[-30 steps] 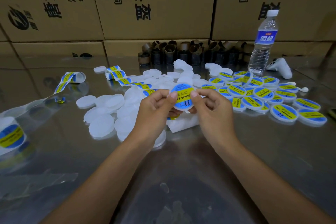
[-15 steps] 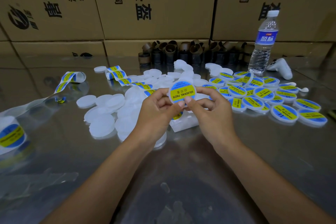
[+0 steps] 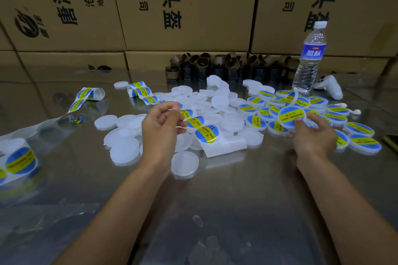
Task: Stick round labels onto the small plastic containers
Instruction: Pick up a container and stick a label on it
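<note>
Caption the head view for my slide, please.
Right hand adds a labelled container to the pile; left hand pinches the label strip.

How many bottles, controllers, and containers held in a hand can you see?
Bottle: 1
Controller: 1
Container held in right hand: 1
Total: 3

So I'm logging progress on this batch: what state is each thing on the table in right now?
Right hand: grip on a labelled round white plastic container, over the labelled pile.
Left hand: pinching the blue-and-yellow label strip.
Unlabelled white containers: bare, lying loose.
Clear plastic water bottle: upright, capped.
</note>
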`<state>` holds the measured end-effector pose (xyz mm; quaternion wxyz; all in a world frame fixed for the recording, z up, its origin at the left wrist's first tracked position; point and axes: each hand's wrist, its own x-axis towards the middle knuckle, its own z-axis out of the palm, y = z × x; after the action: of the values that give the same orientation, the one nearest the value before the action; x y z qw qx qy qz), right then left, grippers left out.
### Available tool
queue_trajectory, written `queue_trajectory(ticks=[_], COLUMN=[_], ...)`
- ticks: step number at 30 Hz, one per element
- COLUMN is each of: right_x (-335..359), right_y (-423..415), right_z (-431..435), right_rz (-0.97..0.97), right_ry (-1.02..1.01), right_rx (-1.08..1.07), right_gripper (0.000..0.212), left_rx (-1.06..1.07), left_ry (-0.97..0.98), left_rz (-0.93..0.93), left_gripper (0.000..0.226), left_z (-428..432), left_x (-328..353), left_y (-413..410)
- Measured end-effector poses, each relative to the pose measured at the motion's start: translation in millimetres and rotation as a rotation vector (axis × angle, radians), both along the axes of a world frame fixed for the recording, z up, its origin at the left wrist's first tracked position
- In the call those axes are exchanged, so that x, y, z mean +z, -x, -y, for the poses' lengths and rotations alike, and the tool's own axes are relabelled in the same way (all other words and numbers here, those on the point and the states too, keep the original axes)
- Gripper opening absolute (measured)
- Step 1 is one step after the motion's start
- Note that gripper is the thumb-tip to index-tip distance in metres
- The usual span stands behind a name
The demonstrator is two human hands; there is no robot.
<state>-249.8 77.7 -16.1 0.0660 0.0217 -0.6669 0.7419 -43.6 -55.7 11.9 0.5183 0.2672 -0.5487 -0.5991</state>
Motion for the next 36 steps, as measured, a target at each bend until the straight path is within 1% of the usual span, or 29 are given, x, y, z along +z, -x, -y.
queue_trajectory(ticks=[4, 8, 11, 14, 16, 18, 20, 22, 24, 27, 30, 36], right_x=[-5.2, -7.6, -7.3, -6.6, -3.8, 0.0, 1.9, 3.3, 4.3, 4.8, 3.8, 3.3], right_y=[8.5, 11.2, 13.0, 12.4, 7.9, -0.1, -9.0, -17.7, -22.6, -22.2, -20.5, -20.1], right_z=[0.3, 1.2, 2.4, 3.6, 5.7, 8.7, 11.4, 13.6, 15.1, 15.7, 15.0, 17.9], right_rz=[0.04, 0.075, 0.103, 0.104, 0.049, -0.043, -0.161, -0.259, -0.312, -0.296, -0.257, -0.251], right_ry=[-0.028, -0.052, 0.002, -0.026, -0.043, -0.067, -0.108, -0.15, -0.174, -0.163, -0.133, -0.125], right_rx=[0.0, 0.004, 0.012, -0.019, -0.028, -0.006, 0.03, 0.078, 0.116, 0.131, 0.129, 0.137], right_gripper=[0.019, 0.037, 0.04, 0.029, 0.018, 0.016, 0.016, 0.017, 0.017, 0.018, 0.018, 0.019], left_rx=[0.067, 0.106, 0.138, 0.193, 0.241, 0.252, 0.243, 0.251, 0.266, 0.251, 0.247, 0.316], left_ry=[0.025, 0.096, 0.211, 0.393, 0.521, 0.602, 0.632, 0.633, 0.652, 0.645, 0.606, 0.598], left_rz=[0.103, 0.235, 0.362, 0.54, 0.686, 0.857, 1.021, 1.119, 1.182, 1.212, 1.197, 1.214], left_gripper=[0.016, 0.02, 0.022, 0.018, 0.021, 0.024, 0.023, 0.02, 0.017, 0.019, 0.026, 0.045], left_z=[5.1, 9.5, 10.6, 8.7, 9.3, 10.9, 12.3, 12.5, 12.3, 13.3, 14.6, 16.2], left_x=[-2.7, -10.2, -16.3, -21.1, -23.7, -24.8, -25.8, -26.2, -25.1, -24.7, -25.8, -25.7], left_y=[-1.7, 1.1, 4.0, 3.1, 1.2, -1.0, -3.2, -4.0, -3.6, -4.2, -5.7, -6.7])
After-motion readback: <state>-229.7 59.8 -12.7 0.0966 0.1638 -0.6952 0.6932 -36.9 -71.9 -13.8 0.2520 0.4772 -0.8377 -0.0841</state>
